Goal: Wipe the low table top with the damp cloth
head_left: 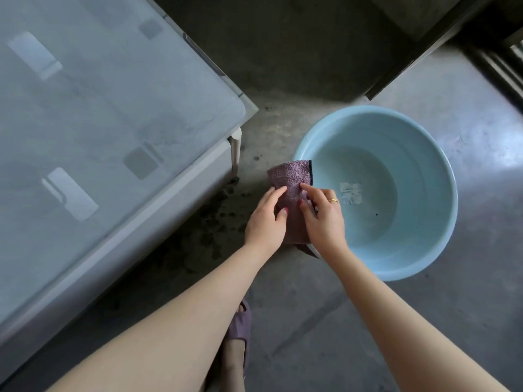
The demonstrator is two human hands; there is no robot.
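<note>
A purple terry cloth [288, 176] with a dark edge is held folded in the air between the table and the basin. My left hand [266, 219] grips its left side and my right hand [322, 216], with a gold ring, grips its right side. The low table [85, 114] with a frosted glass top fills the left of the view; its near corner and a white leg lie just left of the cloth. The cloth does not touch the table.
A light blue plastic basin [441, 171] holding shallow water stands on the concrete floor at the right, next to my right hand. Dark wet drips [218, 216] mark the floor beside the table. My foot in a purple slipper [240, 326] is below.
</note>
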